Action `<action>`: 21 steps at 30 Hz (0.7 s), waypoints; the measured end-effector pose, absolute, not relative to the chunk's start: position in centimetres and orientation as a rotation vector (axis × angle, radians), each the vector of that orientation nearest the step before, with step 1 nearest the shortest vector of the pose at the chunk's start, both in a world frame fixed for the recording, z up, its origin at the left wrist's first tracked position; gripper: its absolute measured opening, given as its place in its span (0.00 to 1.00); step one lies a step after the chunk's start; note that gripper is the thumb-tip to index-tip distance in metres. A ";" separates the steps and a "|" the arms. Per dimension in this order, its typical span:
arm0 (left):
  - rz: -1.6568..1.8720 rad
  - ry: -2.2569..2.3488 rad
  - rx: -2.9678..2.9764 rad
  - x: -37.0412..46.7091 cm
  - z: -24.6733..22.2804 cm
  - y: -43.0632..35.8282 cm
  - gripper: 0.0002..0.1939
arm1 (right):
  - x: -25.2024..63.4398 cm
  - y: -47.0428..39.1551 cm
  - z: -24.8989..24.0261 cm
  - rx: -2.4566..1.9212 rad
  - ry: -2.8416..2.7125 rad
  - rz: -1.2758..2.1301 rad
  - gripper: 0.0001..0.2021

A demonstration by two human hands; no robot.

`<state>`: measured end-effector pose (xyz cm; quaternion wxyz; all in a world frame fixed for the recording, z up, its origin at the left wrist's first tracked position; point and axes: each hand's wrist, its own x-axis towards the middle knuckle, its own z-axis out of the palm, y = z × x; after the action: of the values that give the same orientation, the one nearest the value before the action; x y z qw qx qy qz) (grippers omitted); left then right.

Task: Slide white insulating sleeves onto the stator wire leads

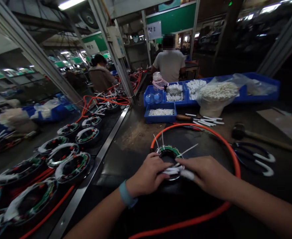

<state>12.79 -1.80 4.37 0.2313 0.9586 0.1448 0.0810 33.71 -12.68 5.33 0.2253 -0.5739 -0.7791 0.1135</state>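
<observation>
A motor stator ring (170,148) with green and white windings lies on the dark bench before me. Thin white cable ties (190,148) stick up and out from its rim. My left hand (152,172), a blue band on its wrist, is closed around the ring's near left side, fingers on white sleeved wires (173,170). From the right, my right hand (207,172) pinches the same sleeved wires; white coverings show on its fingers. The fingertips partly hide the ring's near edge. An orange cable (236,162) loops from the ring around the right hand.
Behind the ring stand a small blue tray (160,119) of white ties and blue bins (260,96) of sleeves. A screwdriver (184,117), a mallet (239,131) and scissors (250,157) lie rightward. Several stators (70,167) line the left conveyor past a metal rail (93,169). Two people sit ahead.
</observation>
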 end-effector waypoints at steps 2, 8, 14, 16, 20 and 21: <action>0.137 0.344 2.617 12.3 5.1 -1.2 0.19 | 35.4 -13.6 4.7 -1.523 -1.870 0.205 0.15; 0.040 0.432 2.609 12.5 6.4 -2.4 0.28 | 37.1 -13.5 2.3 -1.333 -1.975 0.477 0.20; 0.333 0.616 2.599 13.6 3.9 -3.9 0.11 | 34.9 -12.0 1.3 -1.155 -1.947 0.576 0.12; 0.381 0.613 2.579 13.7 3.4 -4.1 0.11 | 34.7 -11.3 1.4 -1.155 -1.893 0.638 0.09; 0.442 0.609 2.565 13.8 3.1 -4.1 0.12 | 35.4 -10.1 2.6 -1.150 -1.956 0.677 0.08; 0.455 0.598 2.566 13.7 3.1 -4.0 0.11 | 35.7 -10.0 3.0 -1.162 -2.042 0.627 0.09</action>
<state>13.75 -4.05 3.07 0.2320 0.9335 0.2175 0.1656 35.71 -9.99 3.01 0.3474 -0.4480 -0.7875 0.2418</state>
